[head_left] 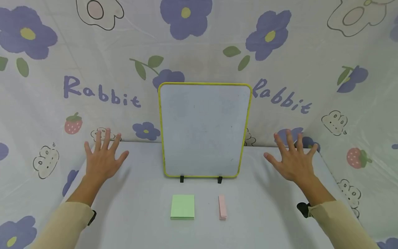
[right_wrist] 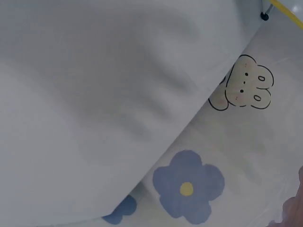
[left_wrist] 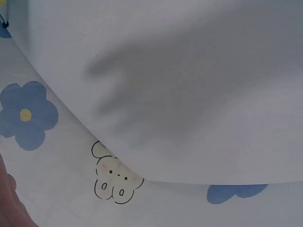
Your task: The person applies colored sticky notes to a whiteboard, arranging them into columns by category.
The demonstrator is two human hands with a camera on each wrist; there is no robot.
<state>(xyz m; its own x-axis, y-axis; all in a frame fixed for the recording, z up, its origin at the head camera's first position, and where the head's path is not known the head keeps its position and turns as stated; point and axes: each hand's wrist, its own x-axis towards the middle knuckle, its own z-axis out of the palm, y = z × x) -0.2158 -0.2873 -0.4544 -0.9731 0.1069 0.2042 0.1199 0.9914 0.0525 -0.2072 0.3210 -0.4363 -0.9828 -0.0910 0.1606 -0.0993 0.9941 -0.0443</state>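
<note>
My left hand is held over the left side of the table, fingers spread and straight, holding nothing. On the other side my right hand is spread the same way, palm down and bare. Between them stands a whiteboard with a yellow rim, propped upright on small black feet. In front of it lie a pad of green sticky notes and, to its right, a narrow pad of pink sticky notes. Only edges of the fingers show in the left wrist view.
The white table ends at a back edge just behind the whiteboard. A curtain printed with flowers, rabbits and lettering hangs behind it and along both sides. Both hands cast shadows on the tabletop.
</note>
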